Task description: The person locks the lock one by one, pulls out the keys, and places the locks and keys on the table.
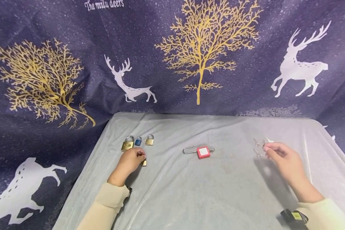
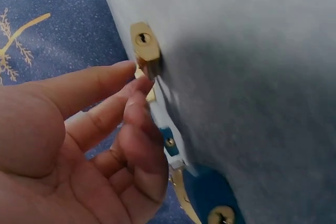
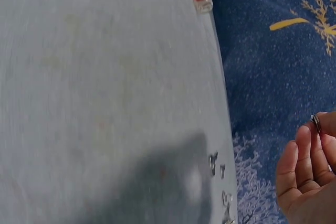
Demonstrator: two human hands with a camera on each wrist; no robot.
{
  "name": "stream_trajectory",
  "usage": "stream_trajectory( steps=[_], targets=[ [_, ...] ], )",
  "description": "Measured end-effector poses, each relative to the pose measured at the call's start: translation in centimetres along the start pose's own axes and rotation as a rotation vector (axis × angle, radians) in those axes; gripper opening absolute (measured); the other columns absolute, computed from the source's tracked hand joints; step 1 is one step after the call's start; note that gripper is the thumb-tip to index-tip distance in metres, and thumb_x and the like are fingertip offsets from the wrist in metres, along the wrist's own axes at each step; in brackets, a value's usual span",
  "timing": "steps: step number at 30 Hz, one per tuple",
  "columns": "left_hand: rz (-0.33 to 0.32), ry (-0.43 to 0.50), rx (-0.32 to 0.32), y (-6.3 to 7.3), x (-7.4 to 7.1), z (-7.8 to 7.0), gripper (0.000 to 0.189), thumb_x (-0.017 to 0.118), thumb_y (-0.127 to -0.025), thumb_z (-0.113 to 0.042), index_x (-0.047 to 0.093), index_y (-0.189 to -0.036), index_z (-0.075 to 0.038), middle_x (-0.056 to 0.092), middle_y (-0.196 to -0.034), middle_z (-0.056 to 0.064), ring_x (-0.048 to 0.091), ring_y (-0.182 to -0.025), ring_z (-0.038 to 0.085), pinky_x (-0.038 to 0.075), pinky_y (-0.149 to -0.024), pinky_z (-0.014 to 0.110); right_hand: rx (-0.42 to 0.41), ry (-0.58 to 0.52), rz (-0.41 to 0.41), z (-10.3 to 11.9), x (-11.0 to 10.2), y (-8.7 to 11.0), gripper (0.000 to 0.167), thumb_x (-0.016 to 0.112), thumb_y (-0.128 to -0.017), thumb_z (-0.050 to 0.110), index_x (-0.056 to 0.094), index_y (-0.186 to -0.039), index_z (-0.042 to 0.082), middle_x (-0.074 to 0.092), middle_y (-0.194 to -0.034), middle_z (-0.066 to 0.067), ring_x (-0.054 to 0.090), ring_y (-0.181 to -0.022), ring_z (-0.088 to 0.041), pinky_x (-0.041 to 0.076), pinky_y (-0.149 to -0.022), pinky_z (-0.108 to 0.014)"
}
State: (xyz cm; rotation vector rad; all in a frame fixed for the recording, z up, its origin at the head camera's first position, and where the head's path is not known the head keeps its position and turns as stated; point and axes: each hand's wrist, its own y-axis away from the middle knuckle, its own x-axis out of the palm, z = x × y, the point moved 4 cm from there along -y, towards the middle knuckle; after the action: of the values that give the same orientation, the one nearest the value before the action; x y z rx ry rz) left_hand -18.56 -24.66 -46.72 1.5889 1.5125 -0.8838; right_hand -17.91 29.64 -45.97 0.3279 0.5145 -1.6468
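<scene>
My left hand [image 1: 130, 162] pinches a small brass padlock [image 2: 144, 40] at its shackle end, between thumb and fingers. The padlock's keyhole faces the left wrist camera; the fingers hide most of its shackle. Just beyond that hand are a large brass padlock [image 1: 127, 146], a small blue padlock [image 1: 138, 141] and another brass padlock [image 1: 149, 140]. On the right, my right hand [image 1: 286, 163] pinches a small metal ring [image 3: 315, 123] between thumb and fingertips; any key on it is hard to make out. Small keys [image 1: 258, 154] lie beside this hand on the cloth.
A red padlock [image 1: 203, 152] with a white label and its long shackle open lies mid-table, a key ring at its end. Grey cloth [image 1: 218, 191] covers the table, with a few creases. Behind hangs a dark blue curtain [image 1: 172, 105] with deer and trees.
</scene>
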Motion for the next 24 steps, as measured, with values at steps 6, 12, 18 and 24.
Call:
stream_trajectory(
  steps=[6,12,18,24],
  targets=[
    [-0.060,0.023,0.050,-0.6,0.0,-1.6,0.004,0.070,-0.091,-0.013,0.072,-0.092,-0.010,0.066,-0.077,0.003,0.058,-0.072,0.017,0.049,-0.072,0.037,-0.018,-0.051,-0.002,-0.9,-0.6,-0.5,0.009,0.067,-0.098,0.012,0.070,-0.107,0.013,0.068,-0.087,0.031,0.066,-0.076,0.006,0.052,-0.068,-0.010],
    [-0.087,0.062,0.063,-1.3,0.0,-3.6,0.013,0.070,-0.092,-0.016,0.074,-0.102,-0.010,0.065,-0.081,0.002,0.059,-0.076,0.017,0.050,-0.076,0.038,-0.021,0.006,0.004,-1.7,-0.9,-0.7,0.010,0.065,-0.099,0.013,0.068,-0.106,0.007,0.068,-0.084,0.028,0.065,-0.072,0.006,0.051,-0.066,-0.011],
    [-0.054,0.111,0.119,-1.9,0.5,-5.7,0.021,0.070,-0.095,-0.018,0.072,-0.115,-0.011,0.067,-0.089,0.001,0.062,-0.080,0.016,0.052,-0.077,0.038,0.040,0.129,0.077,-1.9,-1.1,-0.5,0.025,0.063,-0.100,0.021,0.065,-0.114,0.000,0.068,-0.082,0.025,0.064,-0.068,0.000,0.053,-0.059,-0.022],
    [-0.028,0.153,0.198,-2.4,1.4,-8.2,0.021,0.069,-0.093,-0.011,0.074,-0.113,-0.008,0.070,-0.092,0.003,0.064,-0.084,0.016,0.054,-0.081,0.036,0.069,0.199,0.165,-2.4,-0.7,-0.3,0.028,0.059,-0.102,0.019,0.064,-0.115,-0.006,0.072,-0.081,0.009,0.063,-0.063,-0.004,0.055,-0.057,-0.026]
  ],
)
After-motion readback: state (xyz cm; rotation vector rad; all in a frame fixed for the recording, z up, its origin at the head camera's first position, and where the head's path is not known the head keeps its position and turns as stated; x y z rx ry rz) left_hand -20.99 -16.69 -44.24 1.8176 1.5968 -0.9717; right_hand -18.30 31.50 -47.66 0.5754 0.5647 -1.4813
